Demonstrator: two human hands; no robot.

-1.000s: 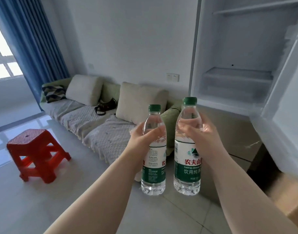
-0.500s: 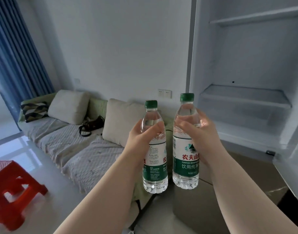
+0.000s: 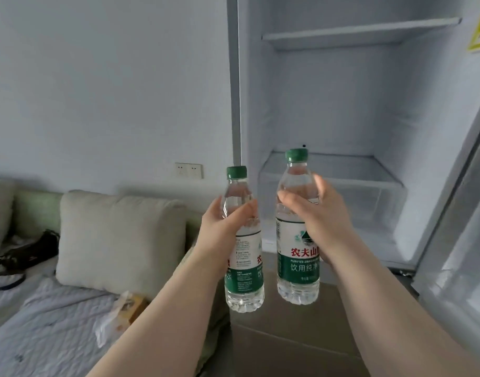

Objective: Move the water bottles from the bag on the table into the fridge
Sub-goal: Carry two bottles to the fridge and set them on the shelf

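I hold two clear water bottles with green caps and green-white labels, both upright in the air in front of the open fridge point(image 3: 342, 110). My left hand point(image 3: 222, 229) grips the left bottle point(image 3: 244, 270) around its upper body. My right hand point(image 3: 320, 216) grips the right bottle point(image 3: 297, 268) the same way, a little higher and closer to the fridge. The fridge compartment is white and bare, with an upper shelf point(image 3: 355, 34) and a lower glass shelf point(image 3: 342, 170). The bag and the table are out of view.
The open fridge door point(image 3: 462, 254) stands at the right edge. Left of the fridge is a sofa with a beige cushion point(image 3: 119, 240), a black bag point(image 3: 23, 254) and a small wrapped packet point(image 3: 121, 314). A wall socket point(image 3: 189, 170) sits on the white wall.
The view has swung right and closer to the fridge, which now fills the upper right. Both bottles have risen towards the lower shelf. The red stool has left the view.
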